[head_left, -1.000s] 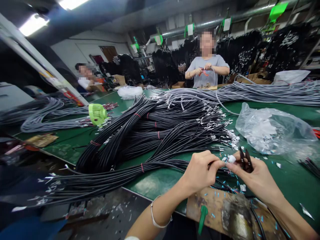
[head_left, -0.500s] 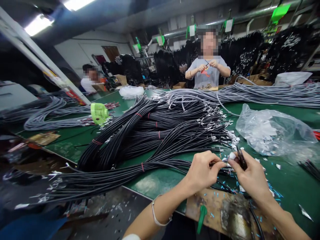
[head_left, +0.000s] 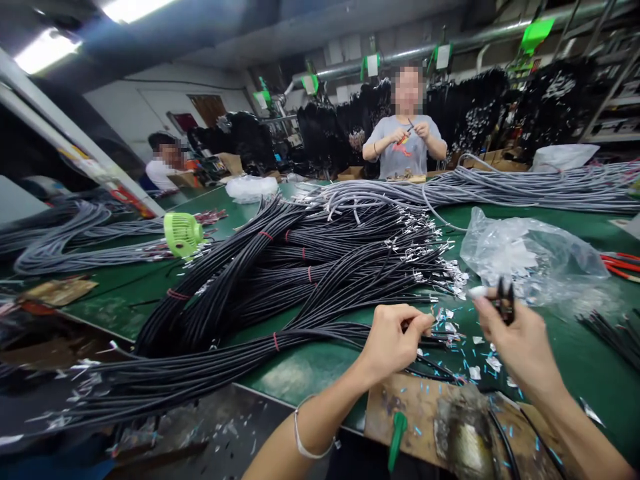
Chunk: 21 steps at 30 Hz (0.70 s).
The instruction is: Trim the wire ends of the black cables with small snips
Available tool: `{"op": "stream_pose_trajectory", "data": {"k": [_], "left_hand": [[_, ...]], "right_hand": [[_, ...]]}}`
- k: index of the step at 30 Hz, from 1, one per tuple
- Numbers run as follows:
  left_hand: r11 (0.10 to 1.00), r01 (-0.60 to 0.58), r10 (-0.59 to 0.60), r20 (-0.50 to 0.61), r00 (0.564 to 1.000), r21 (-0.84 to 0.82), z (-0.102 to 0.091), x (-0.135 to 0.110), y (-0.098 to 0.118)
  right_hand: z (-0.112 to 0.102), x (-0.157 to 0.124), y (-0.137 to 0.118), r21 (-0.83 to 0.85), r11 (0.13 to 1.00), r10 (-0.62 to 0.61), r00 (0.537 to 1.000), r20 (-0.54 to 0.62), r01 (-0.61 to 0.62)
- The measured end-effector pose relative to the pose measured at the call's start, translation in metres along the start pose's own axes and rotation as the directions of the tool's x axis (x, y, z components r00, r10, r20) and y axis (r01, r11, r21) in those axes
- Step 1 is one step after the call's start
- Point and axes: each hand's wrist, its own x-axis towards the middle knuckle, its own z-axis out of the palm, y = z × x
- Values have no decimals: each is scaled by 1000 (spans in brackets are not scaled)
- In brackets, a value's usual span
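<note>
My left hand (head_left: 397,340) is closed in a pinch around the end of a black cable, and a little of its inner wire shows past the fingertips. To its right, my right hand (head_left: 523,343) grips a small pair of cutters (head_left: 505,301), dark jaws pointing up. Something white (head_left: 477,292) sits at the tip of my right thumb; I cannot tell whether it is a wrapping or a scrap. A gap separates the hands. Below them lie loose black cable ends and scattered blue and white scraps (head_left: 474,372).
Bundles of black cable (head_left: 310,293) tied with red bands cover the bench's middle. Grey cables (head_left: 480,185) lie behind. A clear plastic bag (head_left: 540,257), a green fan (head_left: 183,235) and a board with a green lever (head_left: 397,437) stand around. A co-worker (head_left: 406,143) faces me across the bench.
My right hand has moved away from the left, to the right, with the cutters and the white thing. My left hand keeps its pinch. The whole view has shifted slightly.
</note>
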Motion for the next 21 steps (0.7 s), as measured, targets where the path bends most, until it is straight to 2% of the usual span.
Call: {"op": "stream_pose_trajectory", "data": {"k": [3,8,12,15,19,21], "left_hand": [[999,15,-15,4,1000,-30,-1,1,-2],[997,-73,73,-11,997,7,-6,1,2],[995,-97,97,-10,995,19,-7,0,6],[994,-105,105,4,994,26,-8,0,6],[992,-121,120,57,991,24,-10,0,6],[991,-133,130,100,986,19,-12,0,7]], "right_hand": [[4,-6,-6,12,999,-36,986,163,35],[6,-13,-14,25,999,-40,994,98,38],[5,-14,-20,76,985,-169,964,203,157],[5,-15,-24,94,967,-253,944,212,238],[4,-17,-27,70,957,-290,931,223,282],[3,-18,-27,64,964,-267,931,249,259]]}}
